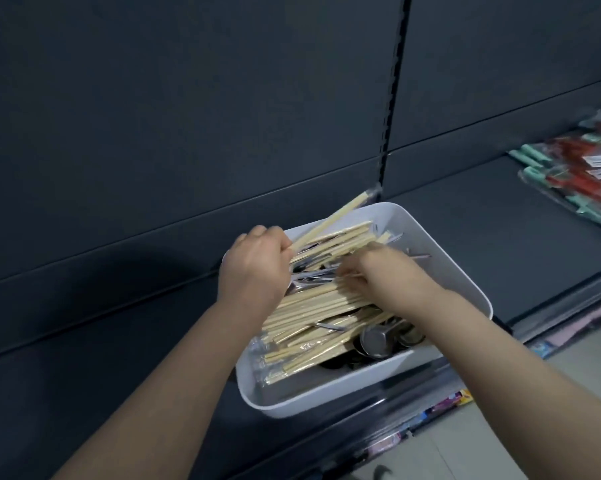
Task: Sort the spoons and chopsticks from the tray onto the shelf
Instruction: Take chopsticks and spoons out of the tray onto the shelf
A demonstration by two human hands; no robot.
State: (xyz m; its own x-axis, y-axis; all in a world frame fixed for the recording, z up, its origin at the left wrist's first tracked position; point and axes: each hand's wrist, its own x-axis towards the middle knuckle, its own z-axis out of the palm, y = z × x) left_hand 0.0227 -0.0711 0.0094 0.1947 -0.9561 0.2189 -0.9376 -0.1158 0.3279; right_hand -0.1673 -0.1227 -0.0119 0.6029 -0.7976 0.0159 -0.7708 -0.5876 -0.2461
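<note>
Two hands at tray (443,259) | left hand (254,265): fingers grip raised chopsticks (330,223) | right hand (385,271): fingers pinch piled chopsticks (313,303)

I see my left hand (257,261) gripping one wrapped pair of pale wooden chopsticks (333,223), whose far end tilts up over the back rim of the white rounded plastic tray (448,258). My right hand (378,268) pinches into the heap of pale chopsticks in clear wrappers (320,303), which lies across shiny steel spoons (378,337). The tray stands on the dark grey metal shelf (465,209). Red and teal packets (576,168) lie well apart at the right.
</note>
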